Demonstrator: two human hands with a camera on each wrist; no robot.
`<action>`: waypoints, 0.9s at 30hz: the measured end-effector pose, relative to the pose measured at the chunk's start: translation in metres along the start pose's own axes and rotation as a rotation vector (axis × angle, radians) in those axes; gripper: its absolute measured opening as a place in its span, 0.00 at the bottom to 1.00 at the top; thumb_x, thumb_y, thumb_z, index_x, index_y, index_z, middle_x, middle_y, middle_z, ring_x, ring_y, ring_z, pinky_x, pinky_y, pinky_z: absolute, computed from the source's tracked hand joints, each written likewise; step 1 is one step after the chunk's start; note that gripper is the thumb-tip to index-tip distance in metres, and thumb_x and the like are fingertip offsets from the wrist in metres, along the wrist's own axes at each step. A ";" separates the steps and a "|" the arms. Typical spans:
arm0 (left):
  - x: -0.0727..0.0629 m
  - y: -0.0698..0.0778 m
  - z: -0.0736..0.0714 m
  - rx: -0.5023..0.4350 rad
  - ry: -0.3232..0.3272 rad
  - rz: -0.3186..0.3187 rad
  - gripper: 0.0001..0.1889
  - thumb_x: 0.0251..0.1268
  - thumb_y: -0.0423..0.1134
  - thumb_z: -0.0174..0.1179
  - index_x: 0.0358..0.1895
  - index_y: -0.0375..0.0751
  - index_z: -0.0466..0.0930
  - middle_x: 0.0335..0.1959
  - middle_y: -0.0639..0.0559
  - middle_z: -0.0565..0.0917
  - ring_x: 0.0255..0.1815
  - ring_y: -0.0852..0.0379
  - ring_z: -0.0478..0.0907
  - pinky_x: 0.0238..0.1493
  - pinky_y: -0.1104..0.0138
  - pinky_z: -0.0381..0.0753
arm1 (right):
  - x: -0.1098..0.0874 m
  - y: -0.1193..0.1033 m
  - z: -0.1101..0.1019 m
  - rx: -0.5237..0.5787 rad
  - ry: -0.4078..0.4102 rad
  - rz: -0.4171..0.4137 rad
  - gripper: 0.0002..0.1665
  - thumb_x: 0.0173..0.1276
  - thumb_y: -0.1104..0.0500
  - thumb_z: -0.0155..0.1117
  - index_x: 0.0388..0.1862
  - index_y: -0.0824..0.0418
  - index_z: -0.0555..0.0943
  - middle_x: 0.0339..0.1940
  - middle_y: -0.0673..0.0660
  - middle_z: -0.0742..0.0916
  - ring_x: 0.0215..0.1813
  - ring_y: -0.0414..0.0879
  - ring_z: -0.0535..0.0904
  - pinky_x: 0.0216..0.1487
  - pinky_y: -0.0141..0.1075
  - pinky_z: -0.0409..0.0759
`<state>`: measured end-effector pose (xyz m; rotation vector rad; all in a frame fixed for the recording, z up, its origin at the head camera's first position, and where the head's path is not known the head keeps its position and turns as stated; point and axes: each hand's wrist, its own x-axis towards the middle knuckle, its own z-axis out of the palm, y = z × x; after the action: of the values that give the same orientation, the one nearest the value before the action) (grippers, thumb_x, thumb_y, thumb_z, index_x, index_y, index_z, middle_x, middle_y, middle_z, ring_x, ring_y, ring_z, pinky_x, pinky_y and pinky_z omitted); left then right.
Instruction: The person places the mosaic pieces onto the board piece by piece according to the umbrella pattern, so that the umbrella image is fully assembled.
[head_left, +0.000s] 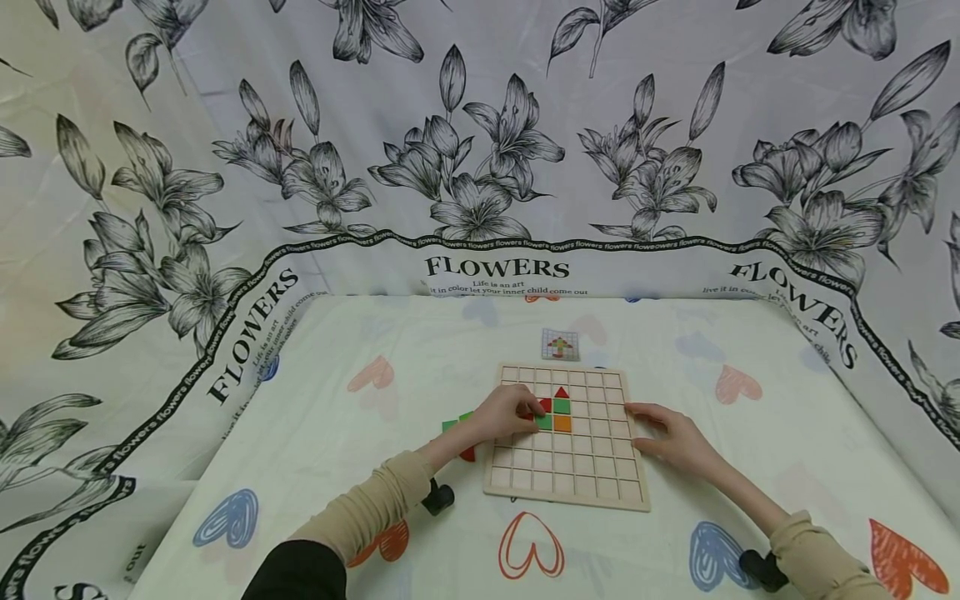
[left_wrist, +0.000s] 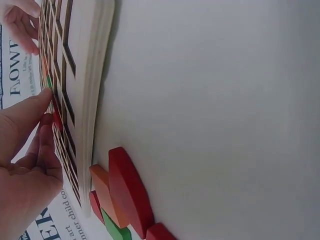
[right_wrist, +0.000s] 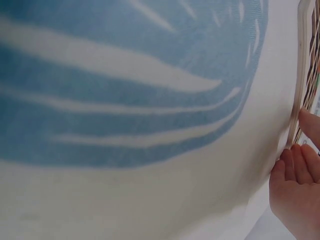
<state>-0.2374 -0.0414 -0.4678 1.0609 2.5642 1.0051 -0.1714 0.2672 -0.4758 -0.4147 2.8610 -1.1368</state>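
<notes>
A wooden grid board lies on the table. My left hand is over its left half, thumb and fingertips pinching a red block low at a cell. The fingers partly hide this block. Beside them in the grid are a red triangle, green squares and an orange square. At the board's right edge, my right hand rests with extended fingers and thumb against the rim.
Left of the board, partly under my left forearm, lie several loose blocks: red, orange and green. Behind the board is a small pattern card with a coloured figure. A flower-printed curtain encloses the table.
</notes>
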 end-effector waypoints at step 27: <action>-0.073 -0.052 -0.090 -0.182 -0.077 -0.177 0.14 0.60 0.35 0.64 0.47 0.33 0.82 0.39 0.41 0.84 0.35 0.56 0.76 0.38 0.72 0.76 | 0.001 0.005 0.001 0.027 -0.010 -0.014 0.32 0.59 0.63 0.68 0.63 0.67 0.72 0.60 0.67 0.79 0.61 0.62 0.74 0.59 0.48 0.72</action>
<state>-0.2498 -0.1643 -0.4395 0.7946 2.4012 1.1031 -0.1734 0.2702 -0.4798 -0.4378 2.8349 -1.1712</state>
